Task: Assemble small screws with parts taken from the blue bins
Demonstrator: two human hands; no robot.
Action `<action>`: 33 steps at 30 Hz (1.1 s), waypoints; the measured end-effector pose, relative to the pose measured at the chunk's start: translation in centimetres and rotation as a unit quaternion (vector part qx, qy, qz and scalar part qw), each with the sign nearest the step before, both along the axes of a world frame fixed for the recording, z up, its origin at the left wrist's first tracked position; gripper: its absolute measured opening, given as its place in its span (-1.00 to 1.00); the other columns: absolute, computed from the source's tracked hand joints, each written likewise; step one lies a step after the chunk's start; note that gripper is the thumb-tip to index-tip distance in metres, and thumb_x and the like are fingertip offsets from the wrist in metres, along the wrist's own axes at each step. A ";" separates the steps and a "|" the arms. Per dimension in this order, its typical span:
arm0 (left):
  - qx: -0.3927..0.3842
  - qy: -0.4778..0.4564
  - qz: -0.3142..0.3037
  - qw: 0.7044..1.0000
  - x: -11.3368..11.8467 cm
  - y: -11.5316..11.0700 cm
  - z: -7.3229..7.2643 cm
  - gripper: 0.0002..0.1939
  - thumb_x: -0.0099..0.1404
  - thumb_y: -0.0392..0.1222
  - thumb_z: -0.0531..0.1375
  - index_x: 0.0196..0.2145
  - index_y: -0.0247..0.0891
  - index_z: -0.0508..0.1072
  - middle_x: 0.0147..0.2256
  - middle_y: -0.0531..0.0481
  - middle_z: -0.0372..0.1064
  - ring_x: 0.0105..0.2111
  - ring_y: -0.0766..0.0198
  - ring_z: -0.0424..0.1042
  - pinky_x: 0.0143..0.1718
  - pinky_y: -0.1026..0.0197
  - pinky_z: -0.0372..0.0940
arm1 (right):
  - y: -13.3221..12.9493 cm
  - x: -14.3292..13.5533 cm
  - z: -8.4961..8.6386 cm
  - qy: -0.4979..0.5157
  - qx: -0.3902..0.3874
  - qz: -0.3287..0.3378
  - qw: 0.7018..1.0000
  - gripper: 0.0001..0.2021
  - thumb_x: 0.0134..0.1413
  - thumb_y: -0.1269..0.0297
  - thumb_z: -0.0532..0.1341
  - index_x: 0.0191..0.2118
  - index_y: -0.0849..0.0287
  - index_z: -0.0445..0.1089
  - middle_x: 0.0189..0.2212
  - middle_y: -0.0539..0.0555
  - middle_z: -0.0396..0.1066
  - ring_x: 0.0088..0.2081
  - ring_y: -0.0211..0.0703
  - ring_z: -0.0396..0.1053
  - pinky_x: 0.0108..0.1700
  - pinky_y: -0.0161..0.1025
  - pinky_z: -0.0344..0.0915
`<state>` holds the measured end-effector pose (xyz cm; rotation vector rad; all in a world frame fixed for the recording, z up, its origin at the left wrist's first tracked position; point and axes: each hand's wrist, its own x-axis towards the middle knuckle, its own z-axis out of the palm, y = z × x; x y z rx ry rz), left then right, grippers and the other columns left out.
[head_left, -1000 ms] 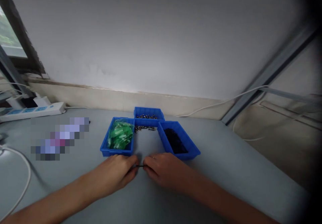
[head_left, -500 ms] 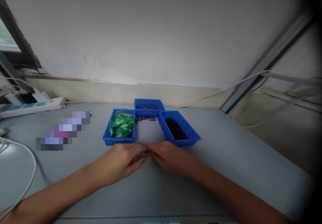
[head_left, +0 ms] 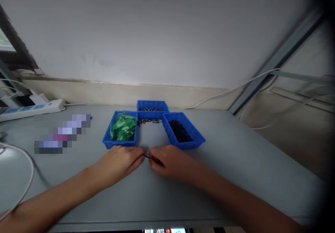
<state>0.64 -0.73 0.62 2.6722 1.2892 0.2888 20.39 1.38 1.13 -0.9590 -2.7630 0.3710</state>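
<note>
Between my two hands runs a thin dark piece [head_left: 146, 156]. My left hand [head_left: 125, 159] pinches its left end, fingers pressed together. Closed round the other end is my right hand [head_left: 167, 160], with the fingers curled. Just beyond the left hand stands a blue bin with green plastic packets [head_left: 123, 127]. A blue bin of black parts [head_left: 179, 131] is just beyond the right hand. A third blue bin [head_left: 152, 115] at the back holds small metal screws, and several loose screws [head_left: 149, 121] lie in front of it.
On the left are a white power strip [head_left: 34, 110], a pixelated object [head_left: 62, 133] and a white cable [head_left: 30, 177]. A grey metal post [head_left: 261, 79] rises at the table's right rear. Behind the table [head_left: 157, 198] is a wall.
My hands have moved slightly apart, and the thin dark piece now shows between them. The view has shifted a little, moving the bins slightly left and up.
</note>
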 end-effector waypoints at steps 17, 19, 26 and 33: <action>-0.041 -0.068 0.038 0.996 0.4 -0.5 0.6 -0.83 0.30 -0.15 -0.02 -0.36 -0.25 0.29 -0.48 0.06 0.32 -0.49 0.31 0.33 -0.51 0.31 0.14 | -0.1 0.2 0.3 0.026 0.031 -0.010 0.999 -0.84 0.14 0.34 0.00 -0.39 0.21 0.28 -0.51 -0.01 0.33 -0.47 -0.30 0.27 -0.42 -0.35 0.05; -0.047 -0.099 0.048 0.993 0.3 -0.5 0.8 -0.85 0.29 -0.15 -0.01 -0.35 -0.25 0.27 -0.49 0.07 0.30 -0.50 0.33 0.31 -0.51 0.32 0.14 | -0.1 0.2 0.4 0.019 0.019 -0.009 1.000 -0.83 0.16 0.34 -0.01 -0.39 0.21 0.27 -0.50 0.00 0.33 -0.46 -0.29 0.28 -0.41 -0.35 0.07; -0.074 -0.170 0.012 0.983 0.5 -0.7 0.8 -0.85 0.29 -0.11 0.03 -0.31 -0.24 0.25 -0.40 0.07 0.28 -0.48 0.37 0.28 -0.49 0.33 0.16 | 0.1 0.3 -0.2 -0.023 0.040 -0.004 0.999 -0.81 0.20 0.37 -0.07 -0.36 0.21 0.24 -0.51 0.02 0.34 -0.50 -0.27 0.28 -0.46 -0.32 0.06; -0.052 -0.167 -0.039 0.984 0.4 -0.6 1.0 -0.87 0.32 -0.22 -0.04 -0.27 -0.24 0.27 -0.29 -0.02 0.24 -0.31 0.31 0.29 -0.30 0.26 0.22 | 0.6 0.4 -1.0 -0.041 0.072 0.062 0.995 -0.79 0.21 0.37 -0.09 -0.32 0.25 0.26 -0.44 0.07 0.37 -0.48 -0.24 0.29 -0.46 -0.30 0.06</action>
